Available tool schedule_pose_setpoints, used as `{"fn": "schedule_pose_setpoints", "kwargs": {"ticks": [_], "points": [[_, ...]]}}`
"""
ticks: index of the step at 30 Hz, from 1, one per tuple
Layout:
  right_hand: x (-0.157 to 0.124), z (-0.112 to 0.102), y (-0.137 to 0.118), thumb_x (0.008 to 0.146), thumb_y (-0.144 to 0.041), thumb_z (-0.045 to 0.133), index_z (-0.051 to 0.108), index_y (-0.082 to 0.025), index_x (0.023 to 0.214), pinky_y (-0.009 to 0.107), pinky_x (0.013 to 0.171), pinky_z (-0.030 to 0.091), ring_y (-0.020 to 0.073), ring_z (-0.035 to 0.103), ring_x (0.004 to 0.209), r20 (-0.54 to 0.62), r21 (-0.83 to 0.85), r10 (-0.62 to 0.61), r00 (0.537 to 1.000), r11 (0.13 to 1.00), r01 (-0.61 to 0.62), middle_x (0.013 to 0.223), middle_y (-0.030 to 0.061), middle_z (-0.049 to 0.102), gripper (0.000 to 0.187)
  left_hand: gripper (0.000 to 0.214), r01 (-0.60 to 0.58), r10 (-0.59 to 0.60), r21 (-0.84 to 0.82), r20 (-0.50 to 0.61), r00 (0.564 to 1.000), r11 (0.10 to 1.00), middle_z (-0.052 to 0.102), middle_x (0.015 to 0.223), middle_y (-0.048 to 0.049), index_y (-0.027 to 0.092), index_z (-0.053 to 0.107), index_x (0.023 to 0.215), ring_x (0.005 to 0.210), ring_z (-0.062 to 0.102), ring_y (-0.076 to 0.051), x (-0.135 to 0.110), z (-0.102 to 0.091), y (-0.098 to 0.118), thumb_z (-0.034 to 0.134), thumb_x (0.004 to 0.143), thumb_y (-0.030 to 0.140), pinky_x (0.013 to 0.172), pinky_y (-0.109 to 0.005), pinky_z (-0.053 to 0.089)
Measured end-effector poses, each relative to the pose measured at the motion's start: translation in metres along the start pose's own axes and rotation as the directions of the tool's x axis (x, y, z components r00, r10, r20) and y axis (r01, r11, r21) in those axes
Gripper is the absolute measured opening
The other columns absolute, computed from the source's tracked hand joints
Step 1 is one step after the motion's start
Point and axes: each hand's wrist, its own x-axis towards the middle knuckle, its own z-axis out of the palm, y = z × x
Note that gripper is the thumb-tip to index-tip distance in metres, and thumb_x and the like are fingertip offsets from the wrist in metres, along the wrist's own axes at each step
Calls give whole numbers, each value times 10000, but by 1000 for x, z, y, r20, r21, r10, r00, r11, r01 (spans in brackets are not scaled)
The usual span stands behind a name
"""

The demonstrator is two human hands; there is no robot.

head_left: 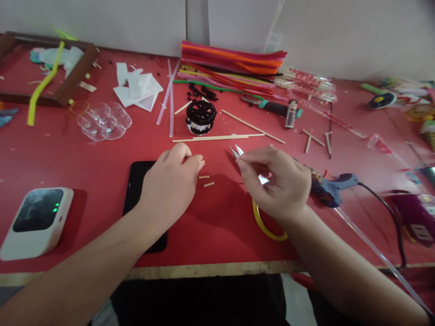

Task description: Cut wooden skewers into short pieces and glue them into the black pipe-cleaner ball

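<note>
My left hand (171, 174) is closed in a pinch, with the pale ends of short wooden stick pieces (202, 162) showing at its fingertips. Two more cut stick pieces (208, 184) lie on the red table just below them. My right hand (278, 183) has thumb and forefinger pressed together over a pair of yellow-handled scissors (263, 179). The blade tips poke out past the fingers and the yellow loop shows beneath the palm. What the right fingertips pinch is hidden. Long thin wooden sticks (217, 137) lie beyond both hands, in front of a small round black-and-white model (201, 117).
A black phone (136, 176) lies under my left forearm. Left of it sits a white device (37, 222). A glue gun (331, 188) with its cable is right of my right hand. Pipe cleaners (234, 59), a cutter (272, 106) and a clear palette (103, 121) lie farther back.
</note>
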Motion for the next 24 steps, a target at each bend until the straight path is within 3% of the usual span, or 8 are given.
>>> {"fn": "schedule_pose_setpoints", "kwargs": {"ticks": [4, 8, 12, 15, 19, 24], "points": [[3, 3, 3, 896, -172, 627, 676, -268, 910, 355, 680, 553, 201, 673, 775, 13, -19, -60, 998, 998, 61, 876, 49, 723, 109, 280, -18, 15, 73, 41, 999, 997, 588, 1006, -96, 181, 672, 1094, 813, 539, -213, -2, 3, -1, 429, 987, 268, 665, -313, 424], [4, 4, 5, 910, -111, 575, 705, -239, 1045, 375, 783, 560, 216, 670, 880, -3, -74, -57, 998, 996, 57, 939, 81, 688, 228, 323, -9, 7, 58, 39, 999, 998, 596, 1070, -117, 170, 607, 1250, 891, 576, -245, -2, 2, -3, 438, 991, 260, 711, -338, 449], [3, 4, 6, 908, -104, 573, 686, -229, 1121, 336, 757, 567, 196, 681, 847, -29, -39, -4, 1000, 999, 3, 938, 60, 709, 271, 278, 49, -48, 25, -25, 999, 998, 624, 1071, -115, 172, 662, 1118, 932, 595, -265, 5, 0, -10, 419, 992, 224, 786, -377, 465], [3, 4, 6, 923, -96, 553, 685, -219, 1102, 308, 744, 566, 175, 686, 804, -3, 4, 11, 1000, 1000, -11, 911, 46, 734, 254, 244, 21, -22, -24, -63, 998, 1000, 653, 1047, -108, 169, 689, 1079, 939, 598, -270, 8, 3, -14, 485, 976, 255, 837, -401, 465], [3, 5, 7, 924, -68, 538, 702, -206, 1045, 303, 786, 557, 176, 688, 864, 60, 75, -25, 998, 997, 20, 939, 57, 745, 246, 239, -75, 72, -101, -34, 997, 992, 685, 1022, -78, 203, 722, 1096, 900, 592, -256, 9, 11, -14, 537, 956, 264, 838, -405, 459], [2, 8, 9, 915, -51, 548, 701, -167, 1048, 301, 816, 547, 172, 680, 899, 68, 125, -74, 995, 990, 65, 959, 83, 738, 233, 180, -62, 62, -194, -6, 998, 979, 693, 962, -63, 191, 725, 949, 873, 585, -247, 10, 13, -14, 546, 934, 198, 819, -402, 447]]}}
